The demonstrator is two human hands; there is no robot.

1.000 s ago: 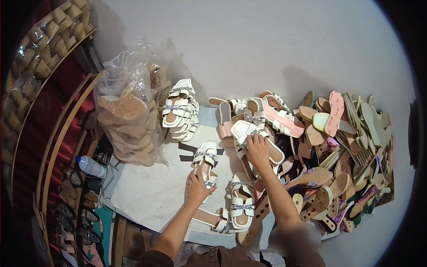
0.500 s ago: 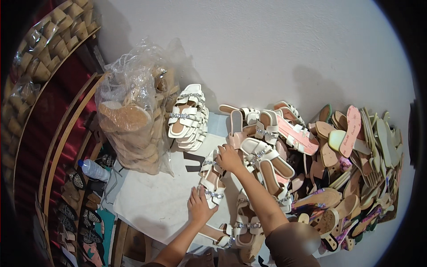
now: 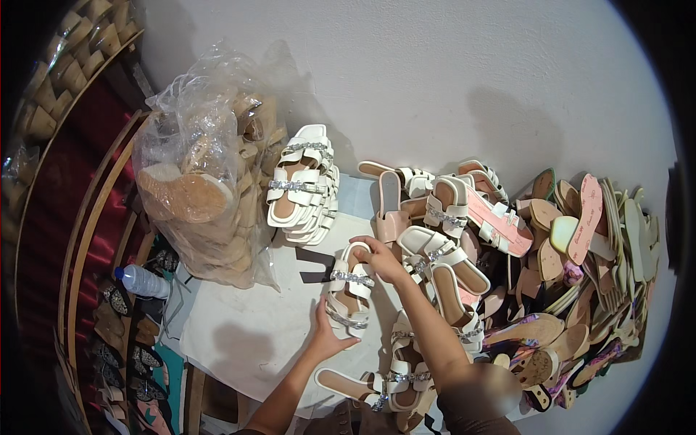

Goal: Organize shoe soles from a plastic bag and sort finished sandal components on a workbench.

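Note:
Between my two hands is a white slide sandal (image 3: 355,285) with a brown insole and two jewelled straps, held over the white-covered table. My left hand (image 3: 330,332) cups its near end, thumb and fingers curved round the edge. My right hand (image 3: 378,261) grips the far end from the right side. Beyond, to the left, stands a neat stack of similar white jewelled sandals (image 3: 301,190). A black flat cut-out piece (image 3: 315,267) lies on the table just left of the held sandal. Loose sandals (image 3: 433,250) are heaped close to my right forearm.
A clear plastic bag (image 3: 210,188) of tan soles stands at the left of the table (image 3: 232,319). A water bottle (image 3: 143,281) lies beside its left edge, near shelves of shoes. Piles of soles and sandals (image 3: 580,268) cover the right side, against the wall.
Both hands have shifted their hold on the sandal. It now shows its insole and both straps more fully, and its far end is turned up toward view.

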